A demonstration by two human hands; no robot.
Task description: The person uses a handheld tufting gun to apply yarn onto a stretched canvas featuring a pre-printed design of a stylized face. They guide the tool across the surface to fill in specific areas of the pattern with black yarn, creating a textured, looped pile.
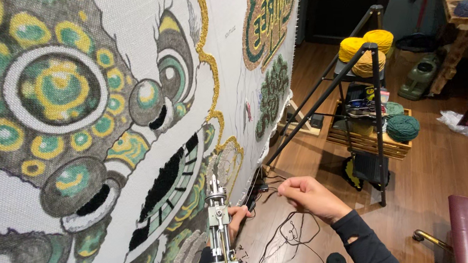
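My left hand (235, 216) is wrapped round the grip of the grey metal tufting gun (221, 233), fingers closed tight on the far side of its body, so the tool hangs in front of me just short of the stretched white backing cloth with its green, yellow and grey printed design (67, 109). I hold it that way, as I judge it, so the weight sits in one fist and the needle end can meet the cloth square. The gun's long axis runs straight up from my grip: its nose points upward and away from me, toward the cloth, and its heavier body drops below my fist, out of the bottom of the view.

My right hand (306, 195) is to the right of the gun, a little lower than its tip, fingers pinched shut on a thin dark strand of yarn (292, 233). From that pinch the strand loops slackly down over the wooden floor (440, 184) beneath my wrist, and I keep it lifted, I think, so it feeds free rather than snagging.

Beyond my right hand stands a black metal frame leg (381, 126), and behind it a wooden crate with yellow and green yarn cones (402, 127).
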